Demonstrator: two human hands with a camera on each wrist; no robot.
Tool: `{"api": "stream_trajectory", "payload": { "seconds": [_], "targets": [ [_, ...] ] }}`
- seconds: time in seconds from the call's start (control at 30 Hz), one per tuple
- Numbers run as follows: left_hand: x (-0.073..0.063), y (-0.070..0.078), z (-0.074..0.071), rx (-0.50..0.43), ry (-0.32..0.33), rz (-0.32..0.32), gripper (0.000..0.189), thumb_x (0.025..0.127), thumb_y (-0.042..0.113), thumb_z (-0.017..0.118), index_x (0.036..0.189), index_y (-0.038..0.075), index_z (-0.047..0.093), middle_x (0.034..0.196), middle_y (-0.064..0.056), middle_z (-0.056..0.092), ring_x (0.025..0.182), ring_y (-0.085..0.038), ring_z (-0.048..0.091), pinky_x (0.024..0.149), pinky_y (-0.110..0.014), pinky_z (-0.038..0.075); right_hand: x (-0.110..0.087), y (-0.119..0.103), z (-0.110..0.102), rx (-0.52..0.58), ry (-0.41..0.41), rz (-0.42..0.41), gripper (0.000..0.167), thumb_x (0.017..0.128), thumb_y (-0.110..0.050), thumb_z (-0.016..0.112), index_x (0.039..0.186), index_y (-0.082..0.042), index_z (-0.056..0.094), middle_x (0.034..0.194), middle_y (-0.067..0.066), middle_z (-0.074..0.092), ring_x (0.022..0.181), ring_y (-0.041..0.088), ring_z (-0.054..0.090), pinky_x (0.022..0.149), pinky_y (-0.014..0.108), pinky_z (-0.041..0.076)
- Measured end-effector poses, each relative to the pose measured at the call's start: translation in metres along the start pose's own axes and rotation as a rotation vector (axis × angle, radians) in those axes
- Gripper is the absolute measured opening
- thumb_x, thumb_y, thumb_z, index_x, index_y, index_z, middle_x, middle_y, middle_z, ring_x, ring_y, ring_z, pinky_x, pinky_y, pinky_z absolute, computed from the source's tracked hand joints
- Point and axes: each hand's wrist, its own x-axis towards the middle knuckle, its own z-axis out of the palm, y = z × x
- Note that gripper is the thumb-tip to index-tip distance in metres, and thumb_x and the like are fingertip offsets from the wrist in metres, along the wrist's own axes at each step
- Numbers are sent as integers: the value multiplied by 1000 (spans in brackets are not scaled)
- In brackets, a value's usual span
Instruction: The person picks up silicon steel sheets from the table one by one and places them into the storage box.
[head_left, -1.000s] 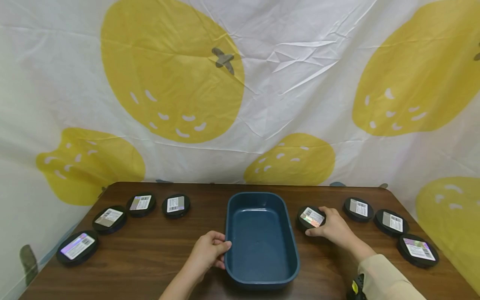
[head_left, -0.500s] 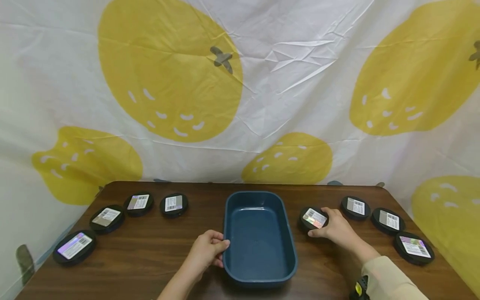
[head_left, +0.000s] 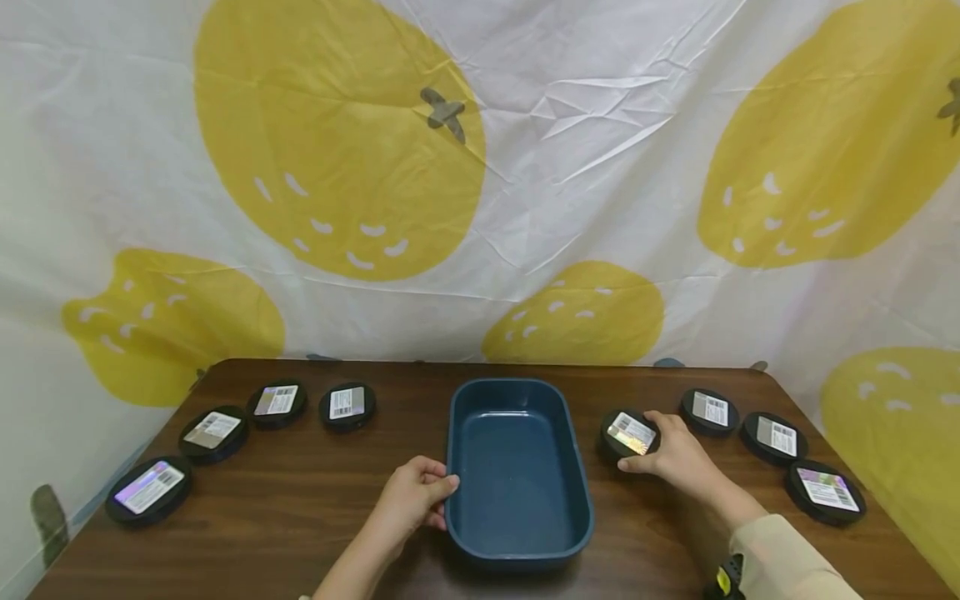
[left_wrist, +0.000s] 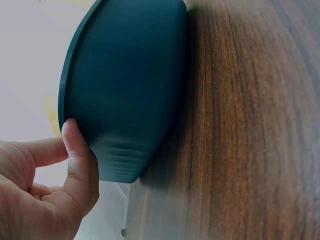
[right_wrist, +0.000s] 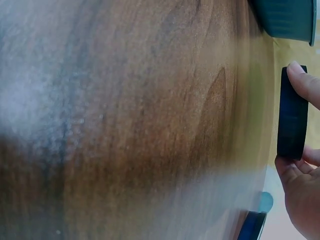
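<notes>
1. Head view: black disc [head_left: 630,434] just to the right of the blue tray [head_left: 517,479], label [head_left: 626,425] facing up, a bright golden patch on it.
2. Right wrist view: same disc seen edge-on, raised clear of the brown desk [head_left: 300,517].
3. Right hand [head_left: 681,458] at the disc's right side: thumb on the near edge, fingers [right_wrist: 287,170] on the far edge, parted to the disc's width and gripping it.
4. Left hand [head_left: 411,500] at the tray's left rim: thumb and fingers pinched close together, with the tray's thin wall between them.
5. Tray flat on the desk, between the two hands, long sides running toward the curtain [head_left: 585,192].
6. Beyond the right hand, three more black discs in a curved row, labels up: far disc [head_left: 709,412], middle disc [head_left: 774,438], near disc [head_left: 826,493]; gaps too narrow to tell touching from apart.
7. Well left of the tray, four similar discs: inner disc [head_left: 347,407], back disc [head_left: 277,405], side disc [head_left: 213,434], front disc [head_left: 148,492].
8. Around the right wrist, black band [head_left: 733,568] with a yellow spot, beside a pale sleeve [head_left: 791,562].
9. Behind the desk, white curtain printed with big yellow fruit [head_left: 345,142].
</notes>
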Motion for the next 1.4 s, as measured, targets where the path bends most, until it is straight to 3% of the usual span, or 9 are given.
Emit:
{"api": "stream_trajectory", "payload": {
  "seconds": [0.8,1.1,1.4],
  "targets": [
    [0,1,1,-3,-7,2,21,85,1,60,98,-11,48,68,-4,49,51,-12,46,42,-23,48,-8,-10,-6,5,23,-39,92,69,-37,80,133,12,35,126,32,38,104,39,49,89,52,41],
    [0,0,0,-4,-10,2,22,85,1,60,98,-12,48,69,-5,49,51,-12,47,42,-23,49,-7,-17,-7,-4,21,-58,93,70,-42,78,135,9,35,131,31,35,112,42,46,92,55,40],
    [1,1,1,-10,-12,-1,22,85,1,60,98,-12,48,69,-5,51,51,-13,47,42,-23,48,-6,-23,-6,12,33,-65,92,69,-42,78,135,7,36,131,29,36,107,38,48,89,52,41]
  ]
}}
